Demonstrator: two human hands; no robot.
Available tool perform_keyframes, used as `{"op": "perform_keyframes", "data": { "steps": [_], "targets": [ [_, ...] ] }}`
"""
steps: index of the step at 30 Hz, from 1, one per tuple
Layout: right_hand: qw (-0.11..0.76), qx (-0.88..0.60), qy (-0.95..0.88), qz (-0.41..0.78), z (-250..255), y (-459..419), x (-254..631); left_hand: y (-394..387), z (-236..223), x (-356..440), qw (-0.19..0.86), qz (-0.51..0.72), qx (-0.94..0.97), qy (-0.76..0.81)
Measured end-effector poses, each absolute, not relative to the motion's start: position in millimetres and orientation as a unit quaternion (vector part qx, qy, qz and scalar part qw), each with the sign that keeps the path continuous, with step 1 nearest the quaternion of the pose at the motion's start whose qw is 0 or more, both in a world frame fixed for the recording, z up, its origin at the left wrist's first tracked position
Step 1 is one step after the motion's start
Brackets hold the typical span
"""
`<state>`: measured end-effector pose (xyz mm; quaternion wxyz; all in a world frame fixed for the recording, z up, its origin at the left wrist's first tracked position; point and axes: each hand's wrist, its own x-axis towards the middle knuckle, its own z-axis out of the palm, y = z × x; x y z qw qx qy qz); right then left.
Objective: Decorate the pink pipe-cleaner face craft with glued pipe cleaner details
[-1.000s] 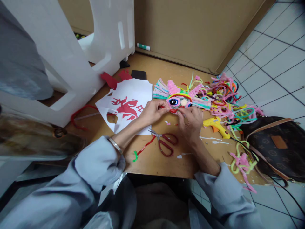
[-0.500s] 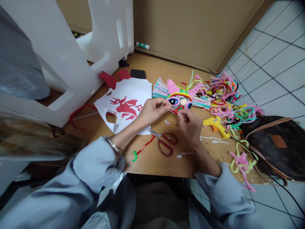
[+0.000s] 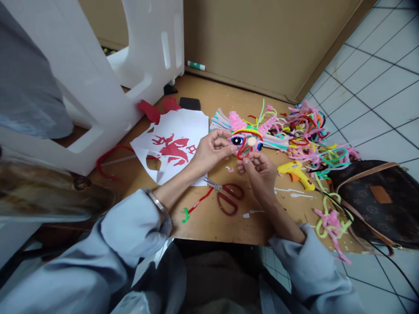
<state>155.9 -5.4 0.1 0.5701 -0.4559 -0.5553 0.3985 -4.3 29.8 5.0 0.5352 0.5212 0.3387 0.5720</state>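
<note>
My right hand [image 3: 262, 172] pinches a red pipe cleaner [image 3: 240, 155], bent into a loop, between thumb and fingertips. At the loop's left side, my left hand [image 3: 214, 150] has its thumb and fingers closed on it, though the exact contact is partly hidden. Just behind the fingertips lies a colourful pipe-cleaner animal head [image 3: 247, 131] with pink ears, big blue-ringed eyes and striped tufts at both sides; its lower part is covered by the loop and fingers. Red-handled scissors [image 3: 227, 196] lie below my hands, beside a red strip [image 3: 200, 200] with a green end.
White paper with red cut-outs [image 3: 170, 126] lies left, near a black phone-like object [image 3: 190, 104]. To the right are a yellow glue gun [image 3: 299, 174], a heap of pipe cleaners [image 3: 310, 131] and a brown bag [image 3: 376, 200]. A white plastic panel [image 3: 153, 43] stands at left.
The red pipe cleaner, earlier held low between both hands, is now bent into a visible loop. My right hand has shifted slightly left and down; my left hand has barely moved.
</note>
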Motion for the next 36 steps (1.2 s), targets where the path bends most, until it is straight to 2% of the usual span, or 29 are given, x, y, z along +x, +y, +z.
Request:
{"op": "perform_keyframes", "data": {
  "steps": [10,20,24,28,32,36],
  "targets": [
    [0.551,-0.445,-0.557,0.434,1,-5,158,15,8,1,0.514,0.521,0.593,0.336],
    [0.566,-0.438,-0.562,0.414,-5,-5,157,18,6,2,0.497,0.559,0.556,0.363],
    [0.568,-0.438,-0.575,0.393,-3,2,157,20,12,0,0.445,0.563,0.581,0.383],
    [0.613,-0.439,-0.544,0.367,13,13,147,22,21,2,0.392,0.551,0.623,0.394],
    [0.653,-0.415,-0.533,0.342,24,17,136,17,15,8,0.417,0.554,0.604,0.394],
    [0.628,-0.416,-0.564,0.338,17,11,139,6,1,8,0.455,0.542,0.588,0.391]
  ]
}}
